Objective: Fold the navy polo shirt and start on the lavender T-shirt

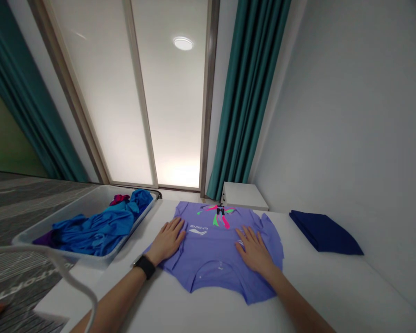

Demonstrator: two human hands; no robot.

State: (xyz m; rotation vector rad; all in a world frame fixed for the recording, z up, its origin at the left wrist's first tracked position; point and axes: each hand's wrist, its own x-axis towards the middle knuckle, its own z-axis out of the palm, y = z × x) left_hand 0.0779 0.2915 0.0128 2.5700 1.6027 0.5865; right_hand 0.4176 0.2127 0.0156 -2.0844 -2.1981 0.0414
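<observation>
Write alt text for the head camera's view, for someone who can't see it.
A person's bare left hand and right hand rest flat on a purple fabric T-shirt spread out on a white tabletop. A translucent rectangular plastic tub holding crumpled blue fabric stands to the left, and a folded navy-blue cloth lies on the tabletop to the right.

Illumination is soft and moderate. The frosted door (175,115) is the brightest area, with its strongest glow at the base. 1 round white highlight (183,43) shows on the door's upper part. Right of the door, the grey wall (350,125) darkens toward the far upper corner. In front of the door, the bench (180,314) carries faint, soft-edged shadows, and the purple shirt (211,249) renders clearly. Left of the door, wide-angle distortion tilts the teal curtain (31,111); the white cable (58,263) is slightly blurred.
</observation>
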